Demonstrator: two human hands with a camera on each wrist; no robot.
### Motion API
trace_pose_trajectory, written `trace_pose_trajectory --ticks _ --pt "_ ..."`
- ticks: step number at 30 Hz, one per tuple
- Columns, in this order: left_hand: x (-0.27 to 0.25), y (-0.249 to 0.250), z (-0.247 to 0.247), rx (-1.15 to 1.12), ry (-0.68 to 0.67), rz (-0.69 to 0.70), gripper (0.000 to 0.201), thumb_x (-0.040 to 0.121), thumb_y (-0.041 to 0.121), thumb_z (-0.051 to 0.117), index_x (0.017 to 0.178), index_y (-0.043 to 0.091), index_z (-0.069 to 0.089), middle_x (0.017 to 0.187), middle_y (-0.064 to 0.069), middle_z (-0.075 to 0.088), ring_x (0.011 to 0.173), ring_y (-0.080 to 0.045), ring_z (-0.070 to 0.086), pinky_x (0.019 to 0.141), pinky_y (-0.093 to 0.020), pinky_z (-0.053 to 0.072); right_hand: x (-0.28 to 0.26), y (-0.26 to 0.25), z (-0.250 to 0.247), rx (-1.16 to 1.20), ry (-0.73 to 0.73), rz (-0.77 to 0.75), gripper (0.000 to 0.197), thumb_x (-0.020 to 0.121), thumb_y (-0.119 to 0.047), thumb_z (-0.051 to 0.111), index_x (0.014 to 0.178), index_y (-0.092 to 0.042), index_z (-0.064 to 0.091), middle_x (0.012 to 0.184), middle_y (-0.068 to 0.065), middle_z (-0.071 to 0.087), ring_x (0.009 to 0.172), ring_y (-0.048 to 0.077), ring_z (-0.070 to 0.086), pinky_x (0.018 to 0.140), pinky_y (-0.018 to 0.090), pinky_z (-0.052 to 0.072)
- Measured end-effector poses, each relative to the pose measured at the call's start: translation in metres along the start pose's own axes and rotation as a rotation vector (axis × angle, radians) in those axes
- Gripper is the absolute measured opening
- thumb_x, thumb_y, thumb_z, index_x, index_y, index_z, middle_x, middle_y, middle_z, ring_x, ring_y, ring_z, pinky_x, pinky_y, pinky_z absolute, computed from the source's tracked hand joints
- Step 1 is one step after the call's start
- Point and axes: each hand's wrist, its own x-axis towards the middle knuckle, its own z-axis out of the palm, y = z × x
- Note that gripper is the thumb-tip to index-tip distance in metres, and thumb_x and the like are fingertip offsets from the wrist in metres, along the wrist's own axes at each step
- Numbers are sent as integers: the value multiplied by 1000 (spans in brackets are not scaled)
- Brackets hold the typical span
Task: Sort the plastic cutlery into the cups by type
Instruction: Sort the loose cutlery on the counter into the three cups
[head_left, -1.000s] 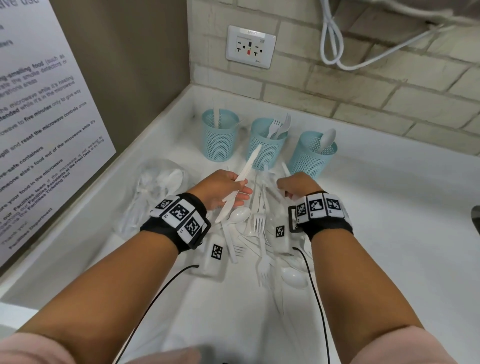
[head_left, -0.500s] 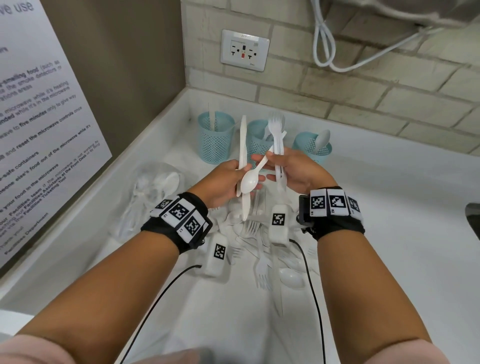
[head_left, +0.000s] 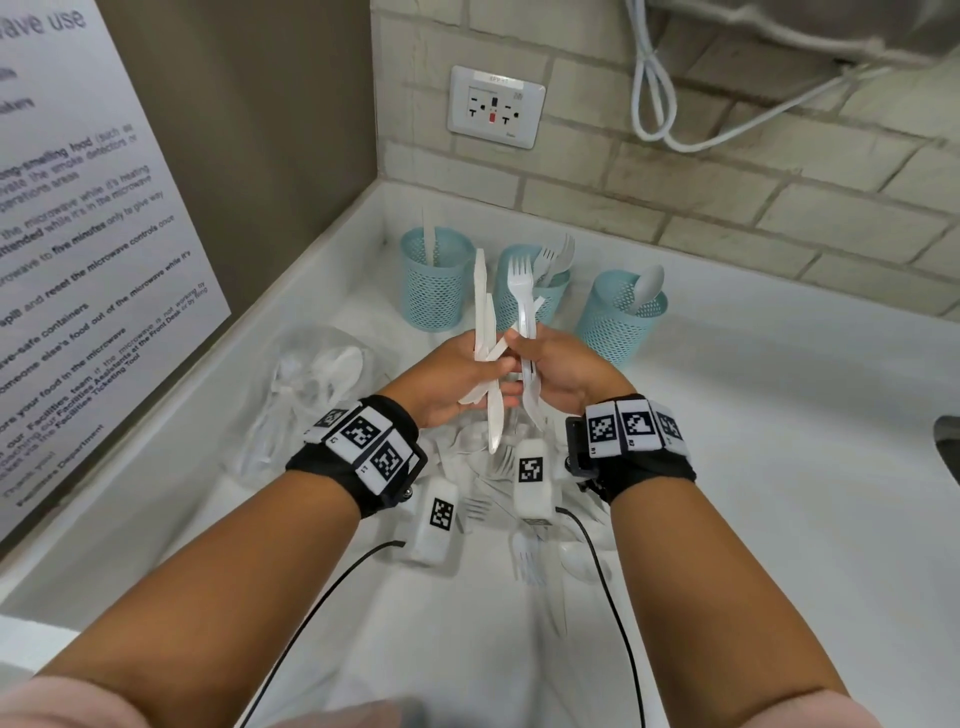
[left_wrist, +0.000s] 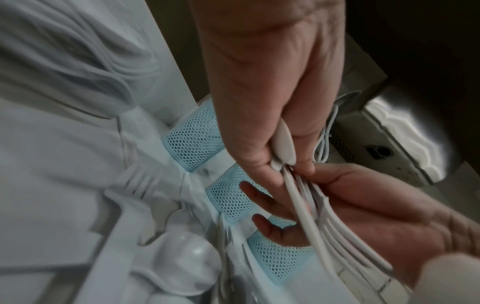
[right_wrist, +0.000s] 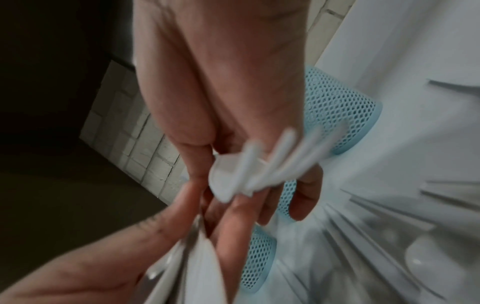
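Above the loose cutlery pile (head_left: 511, 483), the left hand (head_left: 457, 376) clasps white knives (head_left: 482, 312) upright, and the right hand (head_left: 558, 371), touching it at 3 o'clock, grips a fork (head_left: 521, 291), tines up. Three blue mesh cups (head_left: 435, 280) stand at 12 o'clock on the white counter (head_left: 753, 441), holding a knife, forks and a spoon.

Wall sign (head_left: 78, 270): "five minutes", "Facilities Department" (rest partly cut off).
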Motion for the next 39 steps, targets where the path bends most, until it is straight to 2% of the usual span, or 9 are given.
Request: trace_pose_trajectory --ticks 7,12,15,18,25,30,32,35,39 --pt "6 -11 3 120 111 95 32 86 -5 59 113 11 53 90 -7 59 76 -14 62 61 -21 56 3 3 10 -25 110 15 25 102 -20 37 103 -4 57 70 6 59 62 16 58 58 29 50" --pt "9 -13 3 111 151 140 26 87 -3 60 107 14 57 90 -3 63 80 -13 62 68 -20 56 8 3 18 -73 209 42 36 101 -23 38 127 1 44 97 15 62 68 20 59 54 29 48" --pt "10 -14 1 162 199 166 23 83 -3 64 100 11 59 81 0 62 75 -11 61 67 -19 54 8 1 22 -83 216 55 33 102 -22 36 123 1 49 81 8 61 62 16 57 45 21 44" --pt "9 -12 -1 194 210 150 22 81 -3 67 92 15 60 77 0 62 73 -14 62 75 -29 54 8 0 26 -101 219 60 34 103 -21 34 118 3 53 81 9 61 62 17 56 51 24 44" --pt "8 -11 -4 217 242 127 20 82 2 67 99 13 64 90 -6 68 82 -19 66 74 -28 55 15 3 31 -84 257 83 30 100 -26 40 115 -4 54 103 14 65 67 18 59 54 28 43" --pt "5 -8 -9 99 205 63 19 83 -4 63 99 6 65 97 -18 70 82 -27 70 74 -35 59 14 -3 22 -27 231 38 26 101 -28 38 107 -9 55 85 7 65 63 18 61 46 25 49" --pt "5 -7 -10 64 194 52 19 83 -5 63 100 5 66 90 -12 72 73 -19 72 69 -28 59 15 -8 16 14 259 15 28 101 -32 38 101 -11 56 82 7 65 68 20 62 56 30 51" --pt "4 -5 -13 19 175 29 20 83 -4 64 100 5 66 81 -6 74 70 -16 72 74 -29 58 19 -10 5 77 327 -54 35 97 -36 47 123 -13 49 91 3 65 83 20 64 73 32 52" --pt "3 -4 -15 -16 154 -6 18 84 -5 63 98 6 65 78 -4 74 71 -16 72 69 -26 59 19 -9 -4 -27 351 -151 33 93 -32 56 125 -24 51 107 -2 65 94 14 62 81 29 48"
